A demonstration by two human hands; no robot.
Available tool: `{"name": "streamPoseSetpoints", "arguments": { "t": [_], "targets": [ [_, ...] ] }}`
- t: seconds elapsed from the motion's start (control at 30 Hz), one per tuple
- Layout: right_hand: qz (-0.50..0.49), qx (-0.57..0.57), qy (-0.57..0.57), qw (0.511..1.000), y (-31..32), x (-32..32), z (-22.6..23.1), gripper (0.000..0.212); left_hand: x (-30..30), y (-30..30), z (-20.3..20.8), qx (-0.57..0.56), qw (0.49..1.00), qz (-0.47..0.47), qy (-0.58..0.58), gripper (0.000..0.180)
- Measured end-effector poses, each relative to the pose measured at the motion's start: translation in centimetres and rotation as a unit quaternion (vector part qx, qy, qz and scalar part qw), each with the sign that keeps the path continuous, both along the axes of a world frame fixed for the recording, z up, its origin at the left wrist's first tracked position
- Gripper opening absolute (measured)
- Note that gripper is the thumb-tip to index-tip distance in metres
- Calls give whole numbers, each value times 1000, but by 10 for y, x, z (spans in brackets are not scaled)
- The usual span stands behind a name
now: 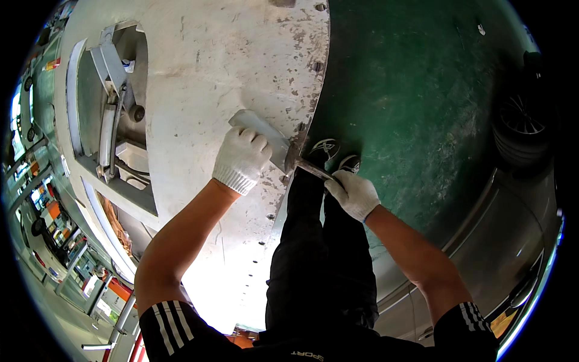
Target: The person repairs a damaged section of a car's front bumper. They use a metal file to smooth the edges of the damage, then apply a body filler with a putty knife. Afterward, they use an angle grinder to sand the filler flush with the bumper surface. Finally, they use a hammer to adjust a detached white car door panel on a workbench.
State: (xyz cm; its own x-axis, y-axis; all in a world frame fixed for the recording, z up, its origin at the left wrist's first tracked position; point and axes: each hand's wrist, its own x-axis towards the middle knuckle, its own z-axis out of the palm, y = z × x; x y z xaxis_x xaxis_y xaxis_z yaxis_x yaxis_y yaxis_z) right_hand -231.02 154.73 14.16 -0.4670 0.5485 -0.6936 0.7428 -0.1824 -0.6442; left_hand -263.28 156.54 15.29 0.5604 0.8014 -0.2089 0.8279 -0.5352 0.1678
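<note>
On a white, chipped metal platform [193,102] lies a flat grey metal piece [264,133], close to the platform's right edge. My left hand [242,155], in a white knit glove, has its fingers curled over this piece's near side. A hammer [313,169] reaches from the platform edge to my right hand [356,194], also gloved in white. The right fingers are wrapped round its handle end. The hammer's head is at the right end of the grey piece; whether they touch, I cannot tell.
Left of the work, an opening [131,78] in the platform shows a cylinder and hoses. Small holes line the platform's right edge. My shoes [324,148] stand on the green floor [404,102]. A car wheel [522,123] and a grey car body [482,223] are at right.
</note>
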Motion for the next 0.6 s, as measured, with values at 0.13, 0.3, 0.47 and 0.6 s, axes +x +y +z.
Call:
{"name": "streamPoseSetpoints", "arguments": {
  "t": [0.13,0.3,0.47,0.6],
  "targets": [
    [-23,34,20,999,-8,-9,6,47,1,3,3,-8,1000,-15,15,18],
    [-58,-24,-16,998,-10,-16,5,48,8,12,8,-12,998,-35,52,11],
    [-63,-7,17,998,-20,-11,4,47,8,10,6,-31,998,-36,49,19],
    [-82,16,30,996,-33,-8,-2,46,8,11,3,-32,997,-48,58,19]
  ]
}}
